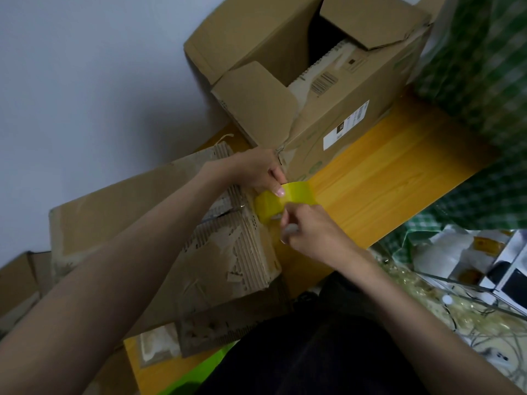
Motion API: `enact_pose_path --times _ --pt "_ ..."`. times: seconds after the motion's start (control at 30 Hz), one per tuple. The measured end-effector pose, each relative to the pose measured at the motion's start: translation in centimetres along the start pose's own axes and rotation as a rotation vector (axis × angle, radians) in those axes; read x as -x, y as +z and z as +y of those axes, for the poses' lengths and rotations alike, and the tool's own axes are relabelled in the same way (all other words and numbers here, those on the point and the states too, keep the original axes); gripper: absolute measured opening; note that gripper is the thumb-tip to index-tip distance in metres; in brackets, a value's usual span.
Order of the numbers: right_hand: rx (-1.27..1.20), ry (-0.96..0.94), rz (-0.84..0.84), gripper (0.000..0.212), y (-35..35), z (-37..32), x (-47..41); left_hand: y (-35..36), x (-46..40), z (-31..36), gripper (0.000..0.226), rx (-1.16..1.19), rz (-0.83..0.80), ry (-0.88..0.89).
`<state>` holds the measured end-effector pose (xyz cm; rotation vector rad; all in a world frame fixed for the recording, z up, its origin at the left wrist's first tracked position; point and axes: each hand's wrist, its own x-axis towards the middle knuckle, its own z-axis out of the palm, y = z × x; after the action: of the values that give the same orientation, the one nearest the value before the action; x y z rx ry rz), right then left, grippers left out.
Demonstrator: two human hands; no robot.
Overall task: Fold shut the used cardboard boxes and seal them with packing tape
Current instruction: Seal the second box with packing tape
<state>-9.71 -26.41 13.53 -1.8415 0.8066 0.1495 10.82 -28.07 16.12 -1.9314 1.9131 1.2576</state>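
Hands meet over a worn, torn brown cardboard box (225,246) lying on a yellow wooden floor (379,178), where a person readies a roll of yellow packing tape (285,199) at the box's far right corner. The left hand (256,172) pinches the tape, thumb pressed on top, while the right hand (308,232) curls its fingers around the near side of the roll, apparently picking at the free end. Judging by the scene, the sealing step is just beginning: the tape's end must be freed and pulled out before a strip can be laid along the seam. The stripped box runs lengthwise from the near left towards the far right, its flaps folded down, and the short stretch of tape points the same way. Behind it, against a pale wall (85,81), a larger brown cardboard box (328,109) with a white shipping label stands open, flaps up, not yet folded shut. Green checked cloth (479,81) hangs at right.
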Motion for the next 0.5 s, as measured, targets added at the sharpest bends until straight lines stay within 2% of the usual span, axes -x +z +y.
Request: enact_pose_path --times 0.07,0.1,0.2,0.33,0.43,0.5 --pt "0.110 0.122 -0.142 0.019 -0.9 3.0 -0.5 0.1 0.1 -0.1 0.031 0.034 0.010 -0.022" --pt "0.127 0.187 -0.159 0.018 -1.4 4.9 -1.2 0.1 0.1 -0.1 0.033 0.038 0.011 -0.030" --pt "0.099 0.326 -0.037 0.019 -1.7 10.8 -4.2 0.3 0.0 -0.1 0.034 0.038 0.005 -0.042" --pt "0.060 0.352 0.139 0.015 -0.4 15.5 -7.8 0.2 0.1 -0.1 0.034 0.034 0.000 -0.068" --pt "0.024 0.367 0.168 0.018 0.5 17.1 -9.2 0.1 0.2 0.1 0.035 0.032 -0.011 -0.093" --pt "0.037 0.342 0.148 0.031 0.5 17.2 -9.3 0.2 0.2 0.0 0.035 0.028 -0.007 -0.103"
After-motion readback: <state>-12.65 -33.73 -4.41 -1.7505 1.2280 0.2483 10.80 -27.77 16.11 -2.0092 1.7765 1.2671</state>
